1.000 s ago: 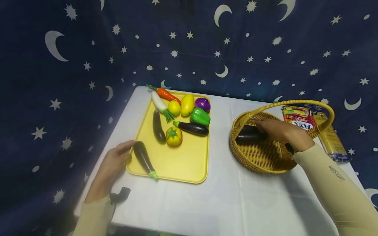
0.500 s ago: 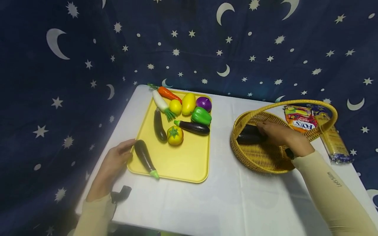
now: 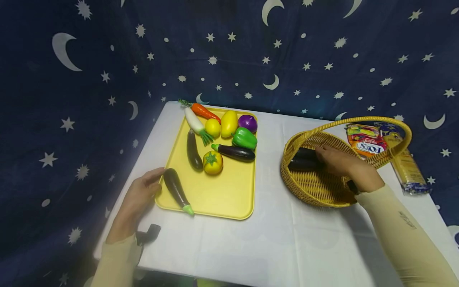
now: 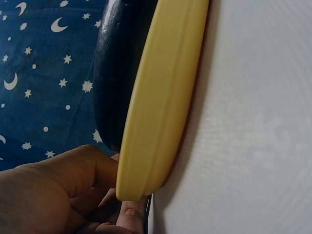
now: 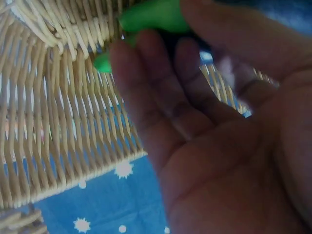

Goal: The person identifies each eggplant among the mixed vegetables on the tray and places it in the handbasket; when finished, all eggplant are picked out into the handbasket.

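Observation:
At the near left corner of the yellow tray (image 3: 215, 197), my left hand (image 3: 140, 199) grips the rim, with the thumb side above and other fingers beneath in the left wrist view. A dark eggplant (image 3: 175, 187) with a green tip lies on the tray beside that hand. My right hand (image 3: 338, 162) reaches into the wicker basket (image 3: 312, 195), where dark eggplants (image 3: 301, 164) lie against its left side. In the right wrist view, the thumb and fingers close about the green stem end (image 5: 153, 17) of one eggplant; a second green tip (image 5: 102, 63) shows beside it.
Farther up the tray are a tomato (image 3: 213, 162), two more eggplants, a green pepper (image 3: 245, 138), a purple onion (image 3: 247, 123), a mango-like fruit (image 3: 229, 124), a lemon (image 3: 212, 128), a radish and a carrot (image 3: 205, 112). Snack packets (image 3: 365, 140) lie behind the basket, whose handle arches over my wrist.
The head view has shifted slightly. The eggplants in the basket show a little more apart beside my right hand; my left hand stays at the tray corner.

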Demonstrator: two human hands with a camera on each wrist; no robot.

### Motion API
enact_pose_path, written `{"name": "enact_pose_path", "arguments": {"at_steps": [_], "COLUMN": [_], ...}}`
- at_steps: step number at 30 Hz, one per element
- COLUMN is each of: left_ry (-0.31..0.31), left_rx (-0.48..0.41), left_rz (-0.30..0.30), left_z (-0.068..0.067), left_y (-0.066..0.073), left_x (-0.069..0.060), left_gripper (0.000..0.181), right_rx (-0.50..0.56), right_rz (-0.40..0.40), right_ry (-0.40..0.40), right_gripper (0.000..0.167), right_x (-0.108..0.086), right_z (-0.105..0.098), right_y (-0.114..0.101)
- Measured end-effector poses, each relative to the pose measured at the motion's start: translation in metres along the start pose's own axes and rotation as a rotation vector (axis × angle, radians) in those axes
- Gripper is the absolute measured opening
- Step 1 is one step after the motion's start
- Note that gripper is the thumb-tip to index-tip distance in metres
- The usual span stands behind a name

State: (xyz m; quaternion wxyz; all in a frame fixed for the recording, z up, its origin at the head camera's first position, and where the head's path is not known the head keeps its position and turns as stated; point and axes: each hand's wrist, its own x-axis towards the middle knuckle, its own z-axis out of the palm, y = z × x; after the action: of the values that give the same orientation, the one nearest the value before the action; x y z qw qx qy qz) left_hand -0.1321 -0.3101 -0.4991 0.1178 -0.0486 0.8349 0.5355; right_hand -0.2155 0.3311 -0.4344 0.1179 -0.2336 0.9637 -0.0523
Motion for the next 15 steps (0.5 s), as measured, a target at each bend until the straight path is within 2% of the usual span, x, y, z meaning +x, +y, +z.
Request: {"name": "enact_pose_path", "arguments": {"at_steps": [3,5,7,9,12,15], "left_ry": [-0.001,-0.003,-0.003,-0.001,0.001,-0.003], "left_rx": [0.004,0.005,0.003,0.003,-0.002,-0.019], "left_rz": [-0.009,-0.015,-0.026,-0.033,-0.038,-0.045], "left_z": [0.0,0.0,-0.001,0.0,0.0,0.0], "left_y": [0.001,0.002,0.002,0.002,0.001,0.002], "left_x": [0.0,0.0,0.0,0.0,0.0,-0.001], "left_gripper": [0.062,0.062,0.062,0.062,0.062,0.061], "right_rx": [0.017,0.072,0.085,0.079,0.037,0.041], "right_rz": [-0.013,-0.006,0.016,0.075,0.224,0.37], "right_ry": [0.033,0.024,0.045,0.06,0.189,0.437], "right_gripper": [0.027,0.02,0.015,0.015,0.032,0.04], "right_x": [-0.004,-0.006,-0.005,-0.005,-0.006,-0.01], "right_z": [-0.005,-0.013,-0.018,-0.024,-0.029,-0.034], "right_y": [0.0,-0.006,-0.014,-0.025,-0.036,-0.042]}}
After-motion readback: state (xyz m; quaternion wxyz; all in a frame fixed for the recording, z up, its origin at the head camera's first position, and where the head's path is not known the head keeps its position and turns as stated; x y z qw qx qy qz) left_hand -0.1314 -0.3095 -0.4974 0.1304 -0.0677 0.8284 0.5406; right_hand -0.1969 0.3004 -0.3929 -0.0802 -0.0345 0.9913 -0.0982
